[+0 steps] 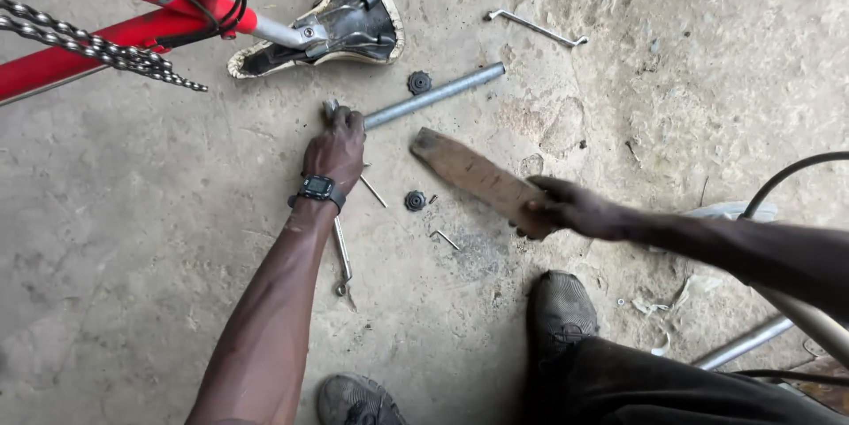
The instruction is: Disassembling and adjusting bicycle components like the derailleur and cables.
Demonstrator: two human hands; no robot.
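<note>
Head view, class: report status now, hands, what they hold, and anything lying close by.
Left hand shut on grey metal pipe on concrete. Right hand shut on wooden plank. Two small black cogs, spanner lying close.

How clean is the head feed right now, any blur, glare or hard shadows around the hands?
Head view: flat, even light, no glare, only soft shadows. The right hand and its wooden piece are slightly motion-smeared; the left hand on the metal tube is sharp. The frame edges bend a little from the wide lens.
</note>
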